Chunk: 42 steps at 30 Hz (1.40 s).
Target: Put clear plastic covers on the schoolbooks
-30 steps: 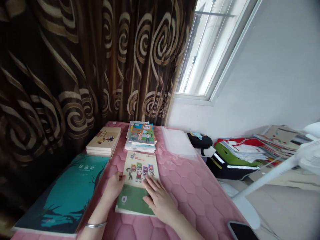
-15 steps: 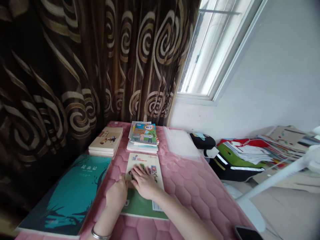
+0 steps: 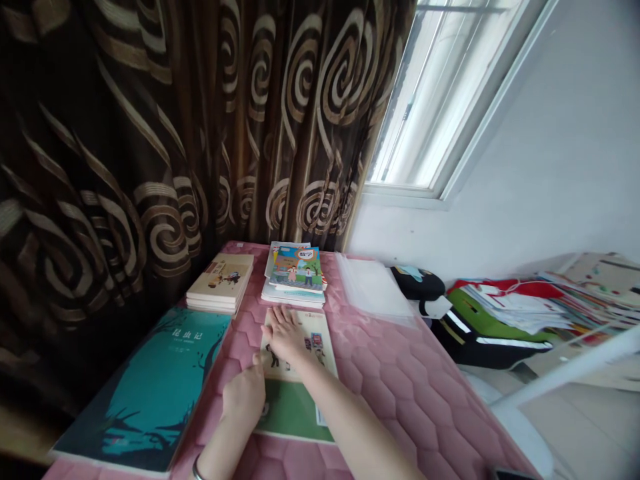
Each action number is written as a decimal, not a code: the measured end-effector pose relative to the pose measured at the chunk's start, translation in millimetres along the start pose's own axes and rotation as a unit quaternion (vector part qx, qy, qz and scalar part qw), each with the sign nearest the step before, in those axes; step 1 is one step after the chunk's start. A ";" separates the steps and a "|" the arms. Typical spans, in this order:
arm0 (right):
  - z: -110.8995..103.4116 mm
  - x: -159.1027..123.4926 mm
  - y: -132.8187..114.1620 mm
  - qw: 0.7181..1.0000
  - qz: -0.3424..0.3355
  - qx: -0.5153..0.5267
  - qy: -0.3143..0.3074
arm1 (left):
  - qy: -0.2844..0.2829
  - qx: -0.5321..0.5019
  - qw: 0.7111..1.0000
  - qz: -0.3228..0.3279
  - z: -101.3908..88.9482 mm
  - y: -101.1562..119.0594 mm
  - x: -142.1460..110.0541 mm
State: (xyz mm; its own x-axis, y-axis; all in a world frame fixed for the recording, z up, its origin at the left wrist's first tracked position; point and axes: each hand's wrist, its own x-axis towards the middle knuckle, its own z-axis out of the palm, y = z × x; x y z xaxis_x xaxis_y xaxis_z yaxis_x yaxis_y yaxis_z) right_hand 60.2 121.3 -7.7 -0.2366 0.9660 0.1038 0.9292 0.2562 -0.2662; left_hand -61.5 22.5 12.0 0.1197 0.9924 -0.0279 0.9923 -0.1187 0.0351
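Observation:
A book with a cream and green cover (image 3: 293, 408) lies flat on the pink quilted cloth (image 3: 380, 373). My right hand (image 3: 285, 337) rests on its upper left part, palm down and fingers stretched out. At the book's left edge my left hand (image 3: 244, 395) is curled closed, thumb at the edge; its other fingers are partly hidden. To the left lies a large teal book (image 3: 150, 380) with a dark tree-like border. Beyond it sits a stack of beige books (image 3: 220, 280). A pile of textbooks (image 3: 295, 273), a blue illustrated one on top, stands just past the cream and green book.
Clear plastic sleeves (image 3: 375, 287) lie right of the textbook pile. Past the right edge are a black case (image 3: 417, 283), a green and black bag (image 3: 487, 327) with papers on it, and a white stand (image 3: 565, 373). A patterned curtain (image 3: 200, 120) hangs behind.
My right hand has slid from the middle of the cover toward its upper left edge. My left hand stays at the left edge. The whole view has shifted slightly.

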 end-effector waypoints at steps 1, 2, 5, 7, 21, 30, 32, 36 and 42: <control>0.5 -7.3 0.4 1.000 -0.008 0.003 0.004 | 0.006 0.002 1.000 0.004 0.6 -0.4 0.0; 0.0 -15.2 2.5 1.000 -0.017 0.005 0.006 | 0.012 0.005 1.000 0.007 1.1 -0.8 0.0; -7.7 -37.2 20.8 1.000 -0.001 0.011 -0.004 | 0.023 0.011 1.000 0.013 1.7 -1.2 -0.1; -16.1 -47.4 41.2 0.998 0.056 0.009 -0.008 | 0.028 0.009 0.999 0.013 1.4 -1.2 0.0; -10.3 -116.2 -3.9 1.000 -0.008 0.024 -0.003 | 0.007 -0.035 0.999 0.020 6.3 -5.6 5.3; -20.5 -159.0 31.3 1.000 0.029 -0.002 -0.001 | -0.013 -0.039 0.999 0.021 0.0 -7.0 2.4; -19.8 -159.6 33.1 1.000 0.025 -0.007 0.007 | -0.042 -0.070 0.996 0.022 -0.2 -13.7 -0.6; -15.6 -159.6 30.2 1.000 0.025 -0.012 0.008 | -0.074 -0.165 0.984 0.001 -1.8 -28.9 -16.2; -9.4 -159.7 34.2 1.000 0.018 -0.015 0.016 | -0.078 -0.281 0.956 -0.003 -10.9 -36.1 -36.9</control>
State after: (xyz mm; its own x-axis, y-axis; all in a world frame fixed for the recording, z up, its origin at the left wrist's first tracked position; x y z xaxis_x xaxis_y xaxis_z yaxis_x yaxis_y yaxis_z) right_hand 132.4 -24.5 -24.3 -0.1941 0.9729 0.1257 0.9451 0.2198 -0.2420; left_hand -102.0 -9.5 22.7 0.1603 0.9710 -0.1776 0.8244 -0.0327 0.5651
